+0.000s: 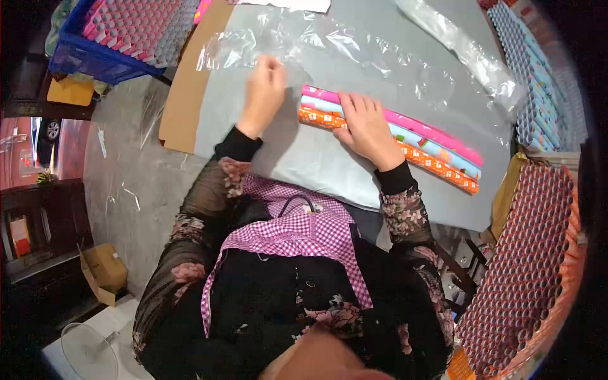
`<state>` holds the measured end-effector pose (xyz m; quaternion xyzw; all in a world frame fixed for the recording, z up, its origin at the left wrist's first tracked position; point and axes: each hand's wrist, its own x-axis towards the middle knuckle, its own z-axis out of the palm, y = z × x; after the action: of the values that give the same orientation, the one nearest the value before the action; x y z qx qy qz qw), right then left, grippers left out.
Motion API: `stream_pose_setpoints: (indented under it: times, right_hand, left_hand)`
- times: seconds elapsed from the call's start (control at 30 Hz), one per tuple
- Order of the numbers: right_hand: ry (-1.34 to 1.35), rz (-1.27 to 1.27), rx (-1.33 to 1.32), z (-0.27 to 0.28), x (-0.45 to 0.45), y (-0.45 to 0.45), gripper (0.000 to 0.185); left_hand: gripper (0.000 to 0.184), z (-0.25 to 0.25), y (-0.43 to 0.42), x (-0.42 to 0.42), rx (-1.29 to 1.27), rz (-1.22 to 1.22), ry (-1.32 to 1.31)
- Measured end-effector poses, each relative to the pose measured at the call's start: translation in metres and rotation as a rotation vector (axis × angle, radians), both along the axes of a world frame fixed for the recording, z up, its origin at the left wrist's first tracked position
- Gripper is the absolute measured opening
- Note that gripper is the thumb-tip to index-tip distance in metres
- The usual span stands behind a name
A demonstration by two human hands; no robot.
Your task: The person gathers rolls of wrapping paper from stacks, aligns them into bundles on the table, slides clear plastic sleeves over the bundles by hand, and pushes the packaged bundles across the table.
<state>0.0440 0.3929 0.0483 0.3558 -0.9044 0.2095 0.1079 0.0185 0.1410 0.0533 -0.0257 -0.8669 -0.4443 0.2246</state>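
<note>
Three patterned rolls lie side by side on the grey tabletop (221, 126): a pink roll (437, 132), a light blue roll (437, 149) and an orange roll (430, 163). My right hand (367, 130) rests across them left of their middle, its fingers over the pink and blue rolls. To the left of the rolls' ends, my left hand (263, 92) is raised with its fingers curled and blurred; what it may hold cannot be made out. Clear plastic film (329, 38) stretches across the table beyond both hands.
A folded plastic bundle (468, 54) lies at the upper right. Upper left stands a blue crate (101, 63) full of pink rolls. Blue rolls (538, 88) and a basket of red rolls (519, 253) line the right side. A cardboard box (104, 272) sits on the floor.
</note>
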Motion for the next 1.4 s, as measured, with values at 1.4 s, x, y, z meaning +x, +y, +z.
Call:
stream_pose_setpoints:
  times: [1.4]
  right_hand:
    - [0.000,0.026,0.060,0.001,0.000,-0.028,0.055]
  left_hand:
    - [0.014,-0.009,0.006,-0.008,0.119,-0.098,-0.138]
